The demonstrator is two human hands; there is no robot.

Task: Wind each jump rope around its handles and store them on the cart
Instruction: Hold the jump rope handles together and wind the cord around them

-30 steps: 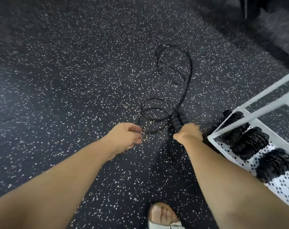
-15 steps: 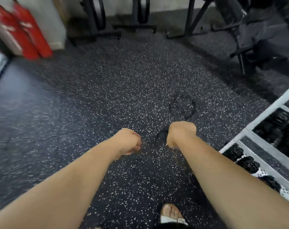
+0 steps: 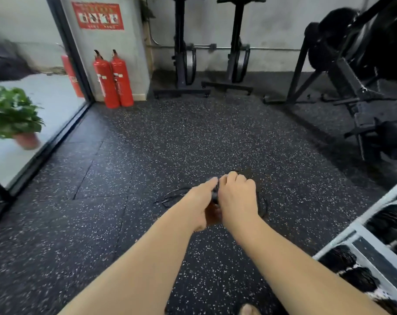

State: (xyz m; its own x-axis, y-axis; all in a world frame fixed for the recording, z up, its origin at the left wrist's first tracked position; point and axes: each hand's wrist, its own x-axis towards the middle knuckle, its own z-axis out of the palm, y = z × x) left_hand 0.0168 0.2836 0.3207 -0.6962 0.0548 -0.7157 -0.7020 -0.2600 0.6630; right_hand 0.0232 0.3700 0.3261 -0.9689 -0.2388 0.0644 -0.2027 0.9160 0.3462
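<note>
Black handles (image 3: pixel 214 194): I am gripping them in my curled right hand (image 3: pixel 236 197); my left hand (image 3: pixel 201 202) is touching them, its grip hidden.

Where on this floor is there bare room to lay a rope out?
Bare floor stretches from the fire extinguishers and upright machines down to the rope, and left toward the glass panel. Crowded: the cart at right, full of wound ropes, and the weight machine beyond.

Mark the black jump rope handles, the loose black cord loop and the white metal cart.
black jump rope handles (image 3: pixel 215 196), head view, visible dark grip section
loose black cord loop (image 3: pixel 170 197), head view, left end of strands
white metal cart (image 3: pixel 339 241), head view, pale frame rail
</note>
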